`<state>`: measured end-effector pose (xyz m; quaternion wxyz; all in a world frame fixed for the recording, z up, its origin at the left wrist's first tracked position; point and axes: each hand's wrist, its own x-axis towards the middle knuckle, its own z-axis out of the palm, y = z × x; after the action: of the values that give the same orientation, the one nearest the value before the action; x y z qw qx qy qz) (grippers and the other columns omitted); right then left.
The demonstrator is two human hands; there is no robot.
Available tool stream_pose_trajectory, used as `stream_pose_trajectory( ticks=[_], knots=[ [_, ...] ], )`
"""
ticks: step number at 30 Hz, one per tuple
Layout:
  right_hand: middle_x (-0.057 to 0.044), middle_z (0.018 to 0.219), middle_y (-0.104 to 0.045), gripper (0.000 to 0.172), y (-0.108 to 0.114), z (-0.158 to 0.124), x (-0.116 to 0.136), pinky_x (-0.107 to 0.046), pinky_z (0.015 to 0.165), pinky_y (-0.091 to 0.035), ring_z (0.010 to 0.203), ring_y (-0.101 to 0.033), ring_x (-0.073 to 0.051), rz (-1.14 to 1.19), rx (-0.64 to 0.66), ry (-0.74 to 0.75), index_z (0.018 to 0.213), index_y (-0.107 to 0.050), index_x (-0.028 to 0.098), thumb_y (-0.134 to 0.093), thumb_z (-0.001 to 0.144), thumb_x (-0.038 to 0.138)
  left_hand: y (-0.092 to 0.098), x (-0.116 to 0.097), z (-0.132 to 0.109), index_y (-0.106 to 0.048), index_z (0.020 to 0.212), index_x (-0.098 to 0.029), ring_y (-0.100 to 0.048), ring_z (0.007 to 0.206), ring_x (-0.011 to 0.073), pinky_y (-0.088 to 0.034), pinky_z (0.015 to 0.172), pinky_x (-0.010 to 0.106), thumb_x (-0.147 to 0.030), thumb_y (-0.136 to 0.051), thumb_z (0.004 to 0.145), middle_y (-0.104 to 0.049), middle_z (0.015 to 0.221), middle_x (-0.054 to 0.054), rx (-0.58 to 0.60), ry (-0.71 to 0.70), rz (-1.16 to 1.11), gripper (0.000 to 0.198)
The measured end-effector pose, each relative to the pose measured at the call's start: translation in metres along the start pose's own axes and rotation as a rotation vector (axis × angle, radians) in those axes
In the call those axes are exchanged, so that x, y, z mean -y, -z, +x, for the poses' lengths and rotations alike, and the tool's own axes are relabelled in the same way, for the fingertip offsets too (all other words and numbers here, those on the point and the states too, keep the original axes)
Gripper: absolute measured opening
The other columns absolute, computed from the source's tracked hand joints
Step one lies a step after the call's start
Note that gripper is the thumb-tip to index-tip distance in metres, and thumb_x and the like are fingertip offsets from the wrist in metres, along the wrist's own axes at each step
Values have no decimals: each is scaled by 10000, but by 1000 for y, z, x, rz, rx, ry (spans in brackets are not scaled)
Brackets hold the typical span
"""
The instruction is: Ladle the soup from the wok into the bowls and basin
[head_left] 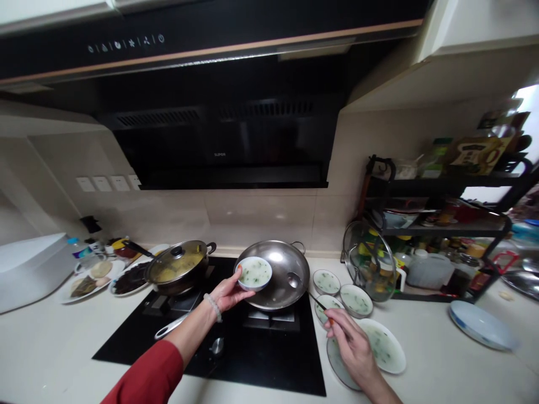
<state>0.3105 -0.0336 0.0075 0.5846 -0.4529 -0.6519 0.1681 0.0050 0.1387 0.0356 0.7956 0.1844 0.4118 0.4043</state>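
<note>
My left hand (227, 294) holds a small white bowl (254, 273) of pale soup with green bits, raised over the near rim of a steel wok (286, 264) on the black hob (236, 336). My right hand (351, 348) grips the thin handle of a ladle (295, 279) whose scoop rests inside the wok. Three small filled bowls (327, 281) (356, 300) (325, 306) stand right of the wok. A larger filled dish (385, 345) lies just beyond my right hand.
A lidded pan (177, 268) sits on the left burner. Plates of food (90, 278) and a white appliance (29, 266) are at the far left. A glass lid (368, 261) leans against a black shelf rack (442, 224) of jars. A blue-rimmed dish (482, 325) lies upturned at right.
</note>
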Motion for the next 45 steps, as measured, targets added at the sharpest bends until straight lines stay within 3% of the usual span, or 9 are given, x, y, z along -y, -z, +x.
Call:
stream_pose_trajectory(
  ticks=[8, 22, 29, 34, 38, 41, 45],
  knots=[
    [-63, 763, -658, 214, -1, 1, 3, -280, 608, -537, 575, -615, -162, 57, -202, -140, 999, -650, 202, -505, 873, 295, 2, -10, 12, -469, 1182, -91, -613, 994, 387, -599, 611, 443, -367, -704, 705, -626, 1039, 195, -3, 18, 82, 599],
    [-46, 676, -652, 270, 1, 10, 11, -268, 583, -535, 541, -612, -164, 73, -260, -247, 978, -635, 172, -527, 840, 378, -7, -14, 36, -517, 1105, -107, -675, 831, 286, -600, 549, 390, -407, -675, 729, -663, 966, 147, -73, -17, 376, 506],
    [-47, 691, -650, 266, 0, 9, 9, -264, 593, -532, 551, -613, -161, 69, -258, -248, 981, -627, 169, -518, 849, 372, -17, -14, 44, -508, 1059, -120, -646, 578, 201, -575, 472, 367, -464, -681, 700, -638, 779, 71, -157, -122, 591, 525],
    [-48, 705, -646, 260, -1, 8, 4, -269, 594, -527, 553, -606, -160, 77, -253, -239, 997, -619, 169, -512, 858, 360, -21, -14, 51, -515, 1091, -142, -612, 537, 181, -548, 470, 345, -489, -721, 634, -632, 779, 65, -229, -263, 771, 610],
    [-45, 703, -641, 255, -2, 6, 3, -276, 606, -525, 556, -602, -160, 72, -249, -238, 1001, -622, 175, -506, 864, 356, -23, -20, 49, -551, 1112, -200, -629, 748, 224, -538, 620, 329, -447, -775, 563, -642, 883, 71, -255, -390, 863, 642],
    [-50, 707, -640, 255, -2, 6, 4, -282, 608, -526, 556, -600, -162, 69, -252, -237, 996, -628, 177, -505, 865, 358, -28, -24, 41, -590, 1104, -216, -578, 936, 269, -490, 807, 363, -438, -800, 516, -603, 1010, 89, -212, -628, 1070, 662],
    [-64, 732, -640, 251, -4, 7, 5, -286, 587, -529, 562, -601, -166, 86, -240, -217, 989, -635, 179, -508, 864, 356, -37, -27, 26, -554, 1209, -203, -519, 986, 282, -394, 933, 415, -478, -763, 565, -537, 1065, 107, -20, -999, 1493, 731]
  ],
)
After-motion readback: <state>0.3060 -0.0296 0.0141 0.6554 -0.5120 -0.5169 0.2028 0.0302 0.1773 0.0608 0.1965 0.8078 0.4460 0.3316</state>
